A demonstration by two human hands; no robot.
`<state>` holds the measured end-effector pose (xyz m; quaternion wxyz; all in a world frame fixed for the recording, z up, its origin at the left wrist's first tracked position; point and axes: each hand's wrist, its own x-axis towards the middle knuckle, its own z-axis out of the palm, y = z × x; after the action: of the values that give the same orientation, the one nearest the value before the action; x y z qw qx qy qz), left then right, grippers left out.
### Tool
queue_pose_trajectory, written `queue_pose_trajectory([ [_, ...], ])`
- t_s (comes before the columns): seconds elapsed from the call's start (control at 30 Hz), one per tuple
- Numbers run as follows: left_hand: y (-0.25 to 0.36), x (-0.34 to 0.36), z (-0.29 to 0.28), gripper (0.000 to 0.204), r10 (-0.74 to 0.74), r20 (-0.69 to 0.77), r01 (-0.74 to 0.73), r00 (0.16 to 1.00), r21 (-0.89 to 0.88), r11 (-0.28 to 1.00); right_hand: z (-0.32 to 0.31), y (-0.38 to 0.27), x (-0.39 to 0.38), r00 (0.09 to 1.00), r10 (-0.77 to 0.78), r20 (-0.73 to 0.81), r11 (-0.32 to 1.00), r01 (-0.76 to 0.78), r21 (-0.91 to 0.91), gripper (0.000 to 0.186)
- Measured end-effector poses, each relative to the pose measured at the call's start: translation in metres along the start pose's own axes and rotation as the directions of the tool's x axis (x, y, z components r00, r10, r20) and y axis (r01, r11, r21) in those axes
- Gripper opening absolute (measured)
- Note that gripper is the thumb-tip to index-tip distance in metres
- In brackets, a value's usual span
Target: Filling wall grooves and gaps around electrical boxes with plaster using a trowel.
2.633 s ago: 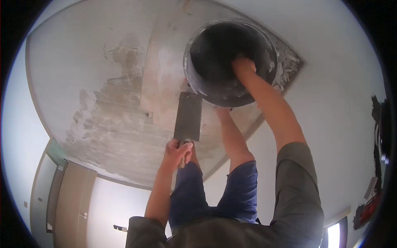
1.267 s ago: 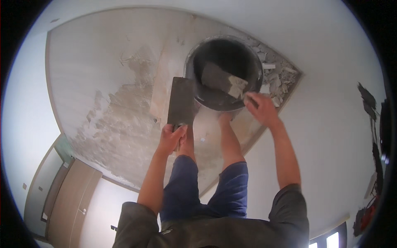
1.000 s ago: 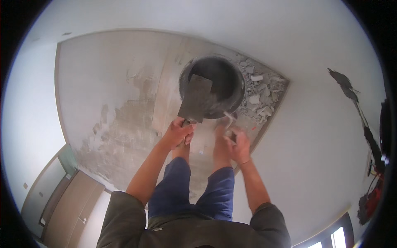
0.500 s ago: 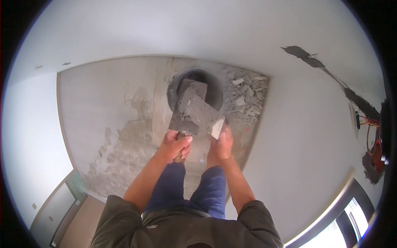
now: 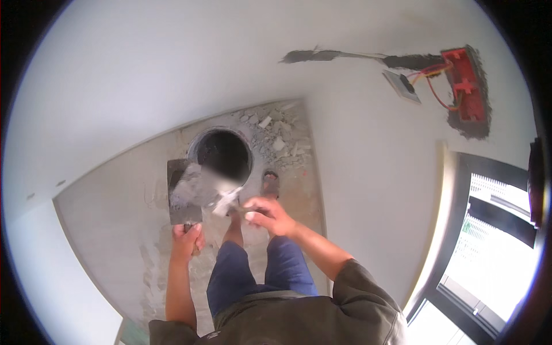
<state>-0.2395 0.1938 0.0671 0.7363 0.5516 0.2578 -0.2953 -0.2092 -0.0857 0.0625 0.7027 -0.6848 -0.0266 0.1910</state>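
Beside the black bucket (image 5: 230, 146), gripping a dark trowel (image 5: 187, 216) in the left hand (image 5: 187, 242), clasping a smeared trowel (image 5: 227, 201) across it in the right hand (image 5: 272, 217), and perhaps one careless tilt from spilling pale paste (image 5: 192, 185)!

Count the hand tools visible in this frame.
2: a flat trowel in the left hand, and a blurred bladed tool in the right hand. Any inside the dark bucket would be hidden.

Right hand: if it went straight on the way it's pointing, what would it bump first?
Leading with its pale-edged trowel, the right hand would probably meet the dark flat trowel in the left hand. The tools overlap in view; whether they touch is unclear.
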Motion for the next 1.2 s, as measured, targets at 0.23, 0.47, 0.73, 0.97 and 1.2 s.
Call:
queue_pose_trajectory([
  [0.23, 0.017, -0.015, -0.011, 0.024, -0.014, 0.141, 0.009, 0.990, 0.038, 0.999, -0.006, 0.018, 0.015, 0.829, 0.328, 0.453, 0.747, -0.521, 0.412, 0.027],
  [0.47, 0.036, -0.021, 0.004, 0.036, -0.018, 0.248, 0.013, 0.969, 0.020, 1.000, -0.053, 0.000, -0.060, 0.839, 0.469, 0.277, 0.802, -0.536, 0.264, 0.029],
  [0.73, 0.070, -0.014, 0.022, 0.033, 0.015, 0.413, 0.052, 0.911, -0.149, 0.987, -0.043, -0.076, -0.101, 0.980, 0.100, -0.170, 0.954, -0.143, -0.263, 0.026],
  [0.97, 0.099, 0.001, 0.074, 0.023, 0.160, 0.566, -0.024, 0.809, -0.241, 0.970, -0.036, -0.141, -0.106, 0.955, -0.160, -0.249, 0.638, -0.092, -0.765, 0.033],
  [1.2, 0.116, 0.011, 0.103, 0.025, 0.349, 0.375, -0.419, 0.859, 0.123, 0.900, -0.034, -0.157, -0.097, 0.861, -0.473, -0.187, 0.321, -0.029, -0.947, 0.031],
])
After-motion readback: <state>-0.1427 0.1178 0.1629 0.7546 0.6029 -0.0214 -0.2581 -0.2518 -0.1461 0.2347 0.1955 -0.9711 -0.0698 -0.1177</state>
